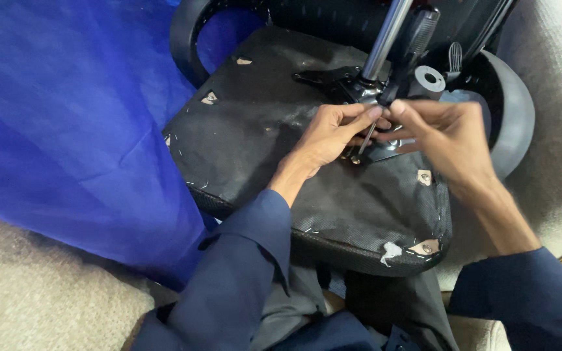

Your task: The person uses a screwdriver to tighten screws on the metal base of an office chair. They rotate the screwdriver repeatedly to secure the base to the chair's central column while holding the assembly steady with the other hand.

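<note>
Two hands on one fastener. Head view: upturned chair seat [261, 130] lies underside up across the person's lap, black mounting plate [359, 91] bolted near its far side. All places below are relative to that plate.

- Screwdriver [401, 55]: black handle rises above the plate beside the chrome gas-lift column [385, 39], tip down on a screw [355, 159] at the plate's near edge.
- Left hand [326, 136]: fingers pinched around the shaft just near of the plate, steadying the tip.
- Right hand [440, 133]: fingers closed on the shaft from the plate's right side.

Progress, my read: plate sits flat on the seat, this screw is seated in its hole with the driver engaged, so it's mid-turn. Can't tell whether it's going in or out, nor the state of the other plate screws; the hands hide them.

Edges/room:
- Armrest [512, 110] curves close on the plate's right, crowding the right wrist.
- Column and lever [455, 58] crowd the handle on the far side.
- Left of the plate is open seat fabric, then blue cloth [66, 117] beyond the seat edge.
- Near edge of the seat overhangs the lap; torn fabric corner [391, 250] there.
</note>
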